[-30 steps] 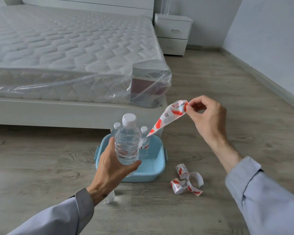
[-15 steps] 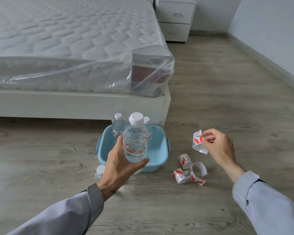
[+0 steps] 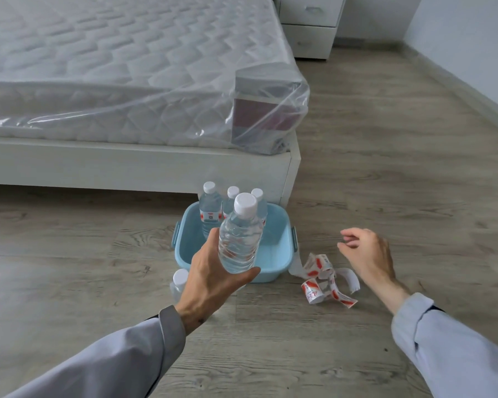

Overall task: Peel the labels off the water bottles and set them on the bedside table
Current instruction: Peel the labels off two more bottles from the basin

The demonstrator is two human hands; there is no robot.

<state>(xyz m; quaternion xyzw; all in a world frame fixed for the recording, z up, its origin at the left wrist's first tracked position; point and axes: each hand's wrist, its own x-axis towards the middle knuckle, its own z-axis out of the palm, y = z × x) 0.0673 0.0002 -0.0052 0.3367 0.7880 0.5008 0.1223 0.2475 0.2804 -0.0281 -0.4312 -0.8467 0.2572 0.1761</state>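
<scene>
My left hand [image 3: 213, 278] grips a clear water bottle [image 3: 240, 237] with a white cap and no label, held upright above the near edge of a light blue tub [image 3: 279, 255]. Three more bottles [image 3: 210, 209] stand in the tub's far side; at least one carries a red and white label. Another bottle [image 3: 179, 282] stands on the floor left of the tub, mostly hidden by my left hand. My right hand [image 3: 368, 255] hovers empty with loose fingers just above and right of a pile of peeled labels [image 3: 322, 278] on the floor.
A white bed frame [image 3: 138, 168] with a plastic-wrapped mattress [image 3: 127, 81] fills the left and rear. The white bedside table [image 3: 308, 27] stands at the far top beside the bed. A wall with a skirting board runs along the right.
My right hand lowered the peeled label to the floor pile and let it go. The view tilted down and my left hand kept hold of the bare bottle.
</scene>
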